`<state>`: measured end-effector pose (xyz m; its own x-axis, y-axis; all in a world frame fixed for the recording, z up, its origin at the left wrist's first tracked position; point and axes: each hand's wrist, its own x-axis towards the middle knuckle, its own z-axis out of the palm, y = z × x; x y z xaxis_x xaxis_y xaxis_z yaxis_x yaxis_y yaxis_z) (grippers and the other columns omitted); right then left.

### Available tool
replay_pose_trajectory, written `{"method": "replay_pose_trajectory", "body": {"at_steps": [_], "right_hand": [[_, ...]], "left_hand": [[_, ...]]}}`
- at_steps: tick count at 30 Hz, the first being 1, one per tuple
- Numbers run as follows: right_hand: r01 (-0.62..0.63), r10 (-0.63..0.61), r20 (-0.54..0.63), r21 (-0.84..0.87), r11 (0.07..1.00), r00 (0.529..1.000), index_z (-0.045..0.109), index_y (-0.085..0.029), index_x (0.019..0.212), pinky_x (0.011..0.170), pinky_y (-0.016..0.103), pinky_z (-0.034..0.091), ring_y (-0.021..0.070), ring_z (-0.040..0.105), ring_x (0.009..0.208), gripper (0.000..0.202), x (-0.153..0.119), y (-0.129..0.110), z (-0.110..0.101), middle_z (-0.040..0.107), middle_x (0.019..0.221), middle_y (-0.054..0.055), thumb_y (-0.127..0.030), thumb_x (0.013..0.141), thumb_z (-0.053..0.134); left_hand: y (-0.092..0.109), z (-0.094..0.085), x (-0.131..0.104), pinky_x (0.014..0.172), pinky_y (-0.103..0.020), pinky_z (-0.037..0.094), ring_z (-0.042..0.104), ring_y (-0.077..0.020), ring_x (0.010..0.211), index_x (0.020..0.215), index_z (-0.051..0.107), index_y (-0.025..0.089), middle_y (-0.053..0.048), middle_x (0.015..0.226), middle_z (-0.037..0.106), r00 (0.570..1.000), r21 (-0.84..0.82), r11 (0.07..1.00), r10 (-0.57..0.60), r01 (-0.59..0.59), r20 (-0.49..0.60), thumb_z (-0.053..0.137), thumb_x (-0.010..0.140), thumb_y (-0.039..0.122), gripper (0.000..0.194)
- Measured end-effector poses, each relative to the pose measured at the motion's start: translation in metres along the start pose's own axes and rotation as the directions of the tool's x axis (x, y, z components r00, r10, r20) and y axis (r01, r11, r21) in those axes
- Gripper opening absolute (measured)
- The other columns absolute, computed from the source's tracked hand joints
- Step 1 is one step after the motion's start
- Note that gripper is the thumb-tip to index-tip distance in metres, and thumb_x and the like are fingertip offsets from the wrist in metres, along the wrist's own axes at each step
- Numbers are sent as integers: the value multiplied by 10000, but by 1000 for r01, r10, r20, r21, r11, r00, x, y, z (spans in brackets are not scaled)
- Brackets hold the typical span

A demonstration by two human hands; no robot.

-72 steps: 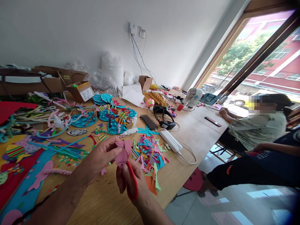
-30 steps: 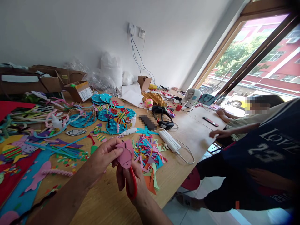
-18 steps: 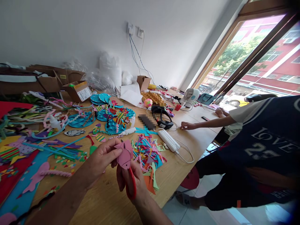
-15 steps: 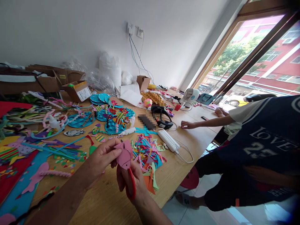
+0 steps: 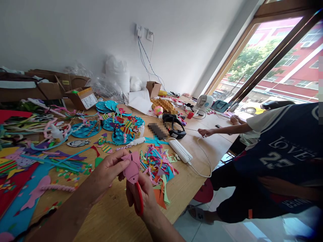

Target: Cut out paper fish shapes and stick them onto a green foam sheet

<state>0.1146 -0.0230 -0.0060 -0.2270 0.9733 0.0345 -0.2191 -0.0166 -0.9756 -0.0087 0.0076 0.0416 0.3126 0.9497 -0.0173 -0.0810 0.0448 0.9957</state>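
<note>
Between finger and thumb, my left hand (image 5: 113, 169) pinches the upper left edge of a pink paper piece (image 5: 132, 168) with a fish drawn on it in dark lines. My right hand (image 5: 145, 191) is closed round the handles of red scissors (image 5: 139, 200), just below the paper. The blades are hidden behind the paper, so I cannot tell how far they are parted. Past my hands lies a heap of coloured paper scraps (image 5: 158, 161). A pink paper fish with a twisted pipe cleaner (image 5: 57, 188) rests on the table to the left.
A white power strip (image 5: 180, 150) and a black headset (image 5: 175, 126) lie beyond the scraps. Blue plates with paper fish (image 5: 87, 129), glue bottles and pipe cleaners crowd the left. At the right stands a co-worker (image 5: 280, 151), one hand (image 5: 205, 132) on a white cable.
The co-worker's hand has moved slightly and lifted the white cable, which now bends up to it. My hands, the pink paper and the scissors have barely shifted.
</note>
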Motion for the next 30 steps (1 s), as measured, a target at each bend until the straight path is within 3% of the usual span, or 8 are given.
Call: {"method": "replay_pose_trajectory", "body": {"at_steps": [5, 18, 26, 30], "right_hand": [[-4, 4, -1, 10, 1000, 1000, 420, -203, 619, 330, 168, 247, 48, 309, 319, 520, 0, 0, 1, 341, 390, -91, -691, 754, 540], [31, -30, 7, -20, 999, 1000, 517, -175, 695, 347, 165, 240, 48, 324, 332, 433, 0, 6, -5, 394, 409, -82, -592, 812, 510], [-2, 4, -62, 31, 1000, 998, 532, -178, 754, 341, 181, 204, 57, 296, 330, 491, -7, 25, -9, 385, 402, -83, -665, 809, 496], [-30, 40, -191, 56, 998, 981, 476, -196, 680, 352, 202, 184, 65, 278, 338, 503, -8, 37, -20, 369, 392, -80, -674, 836, 451]], "left_hand": [[-2, 1, 1, 450, -182, 334, 386, -97, 525, 648, 531, 193, 47, 580, 451, 1000, 7, 1000, 11, -11, -25, 570, 794, 337, 209], [-3, 2, 3, 473, -187, 325, 381, -90, 517, 649, 508, 190, 59, 568, 441, 999, 37, 999, 16, -18, 51, 551, 798, 348, 221], [-16, 8, 9, 430, -174, 285, 378, -91, 505, 629, 486, 196, 61, 560, 428, 999, 51, 997, -52, 51, 8, 572, 742, 341, 203], [-27, 2, 16, 450, -176, 326, 415, -88, 491, 648, 516, 190, 58, 549, 485, 997, 90, 994, -63, 59, 45, 595, 734, 389, 230]]}}
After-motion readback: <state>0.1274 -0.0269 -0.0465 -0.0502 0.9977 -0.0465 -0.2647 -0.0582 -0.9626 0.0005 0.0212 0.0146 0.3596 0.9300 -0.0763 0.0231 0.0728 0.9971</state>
